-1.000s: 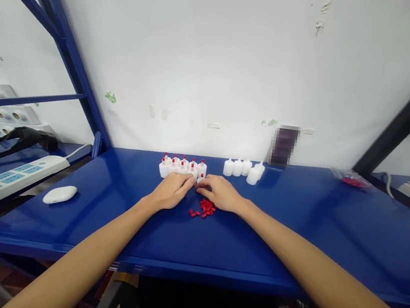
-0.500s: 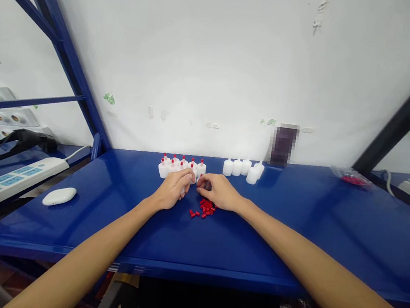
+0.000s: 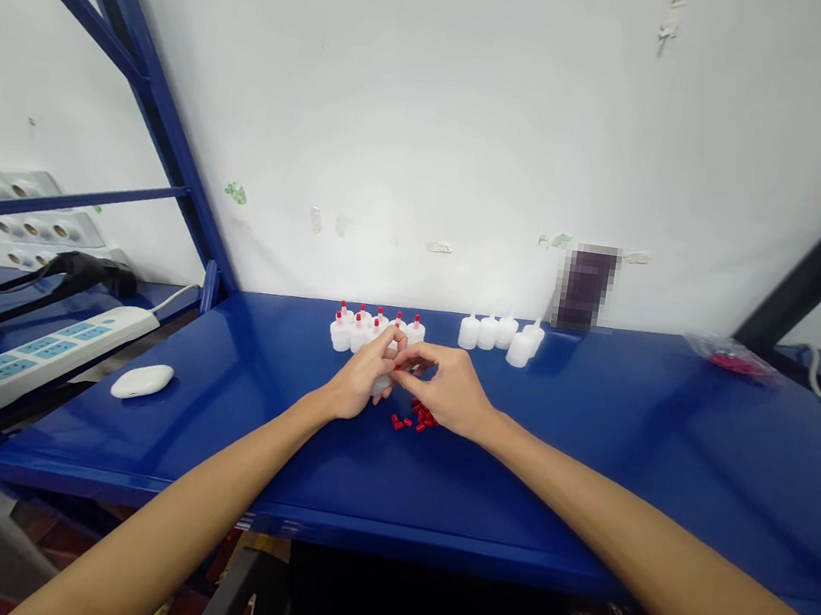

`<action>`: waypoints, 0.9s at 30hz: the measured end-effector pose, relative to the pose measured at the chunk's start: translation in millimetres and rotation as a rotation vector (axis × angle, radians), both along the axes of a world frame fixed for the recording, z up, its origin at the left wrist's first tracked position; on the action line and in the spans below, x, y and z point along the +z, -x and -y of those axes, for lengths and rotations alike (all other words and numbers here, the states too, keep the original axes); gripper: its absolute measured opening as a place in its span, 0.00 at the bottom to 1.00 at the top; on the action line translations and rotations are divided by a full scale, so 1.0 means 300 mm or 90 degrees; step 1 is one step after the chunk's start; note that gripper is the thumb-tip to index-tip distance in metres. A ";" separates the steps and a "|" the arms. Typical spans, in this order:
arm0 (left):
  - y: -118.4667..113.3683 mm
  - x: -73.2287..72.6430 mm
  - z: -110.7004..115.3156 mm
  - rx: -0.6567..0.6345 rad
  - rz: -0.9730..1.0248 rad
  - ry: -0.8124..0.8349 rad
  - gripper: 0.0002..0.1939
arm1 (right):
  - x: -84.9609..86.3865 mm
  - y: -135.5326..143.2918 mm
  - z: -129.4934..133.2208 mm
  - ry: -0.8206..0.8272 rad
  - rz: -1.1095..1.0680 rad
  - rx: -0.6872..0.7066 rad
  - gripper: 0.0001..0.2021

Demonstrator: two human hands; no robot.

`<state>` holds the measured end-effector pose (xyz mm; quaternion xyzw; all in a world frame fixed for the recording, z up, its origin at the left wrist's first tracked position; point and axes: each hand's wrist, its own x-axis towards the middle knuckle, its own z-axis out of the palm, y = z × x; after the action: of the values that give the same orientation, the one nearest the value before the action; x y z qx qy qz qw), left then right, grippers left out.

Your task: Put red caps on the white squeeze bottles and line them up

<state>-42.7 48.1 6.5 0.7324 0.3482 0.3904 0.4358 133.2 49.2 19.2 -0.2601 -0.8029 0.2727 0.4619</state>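
My left hand (image 3: 362,378) is closed around a small white squeeze bottle (image 3: 380,384), mostly hidden by the fingers. My right hand (image 3: 450,385) meets it from the right, thumb and fingertips pinched at the bottle's tip, where a bit of red cap (image 3: 398,367) shows. Below the right hand lies a pile of loose red caps (image 3: 425,414), partly covered by it. Just behind my left hand, several white bottles with red caps (image 3: 340,335) stand grouped. Farther right, several uncapped white bottles (image 3: 520,348) with bare nozzles stand upright.
The blue table (image 3: 588,452) reaches back to a white wall. A white oval case (image 3: 142,381) lies at left, near a power strip (image 3: 64,353). At the back right are a pixelated dark object (image 3: 583,290) and a clear bag with red pieces (image 3: 732,360).
My hands have come together, the right fingertips now touching the bottle tip in my left hand. The whole view has shifted slightly, so the table things appear farther right.
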 end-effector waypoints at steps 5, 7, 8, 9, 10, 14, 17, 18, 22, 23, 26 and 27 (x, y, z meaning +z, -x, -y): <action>-0.008 0.010 0.013 -0.008 -0.037 -0.088 0.09 | -0.010 0.002 -0.008 -0.023 0.009 -0.005 0.06; -0.007 0.015 0.015 -0.006 -0.051 -0.112 0.09 | -0.018 0.000 -0.012 -0.046 0.021 0.004 0.10; -0.003 0.016 0.014 -0.001 -0.054 -0.119 0.09 | -0.022 -0.004 -0.015 -0.053 0.022 0.011 0.12; 0.001 0.016 0.013 0.007 -0.053 -0.124 0.10 | -0.026 -0.010 -0.020 -0.055 0.019 0.013 0.14; 0.008 0.016 0.011 0.017 -0.048 -0.126 0.12 | -0.030 -0.019 -0.027 -0.054 0.012 0.006 0.15; 0.037 0.019 0.002 0.080 -0.003 -0.130 0.14 | -0.043 -0.073 -0.071 -0.027 -0.013 -0.094 0.12; 0.050 0.023 0.000 0.124 0.002 -0.165 0.15 | -0.051 -0.112 -0.108 -0.001 0.003 -0.152 0.11; 0.051 0.024 0.000 0.135 0.000 -0.175 0.15 | -0.053 -0.121 -0.117 0.006 0.012 -0.162 0.11; 0.050 0.024 0.001 0.143 -0.007 -0.194 0.15 | -0.061 -0.131 -0.133 0.022 0.035 -0.164 0.11; 0.048 0.024 0.003 0.142 -0.008 -0.201 0.15 | -0.062 -0.130 -0.133 0.021 0.039 -0.159 0.11; 0.041 0.024 0.010 0.149 -0.009 -0.221 0.13 | -0.065 -0.127 -0.129 0.010 0.060 -0.147 0.12; 0.037 0.025 0.013 0.156 -0.007 -0.225 0.12 | -0.065 -0.126 -0.127 0.005 0.068 -0.143 0.12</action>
<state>-53.8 44.3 14.0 0.7519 0.3628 0.4914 0.2479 170.8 87.2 -0.3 -0.3643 -0.7910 0.2082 0.4452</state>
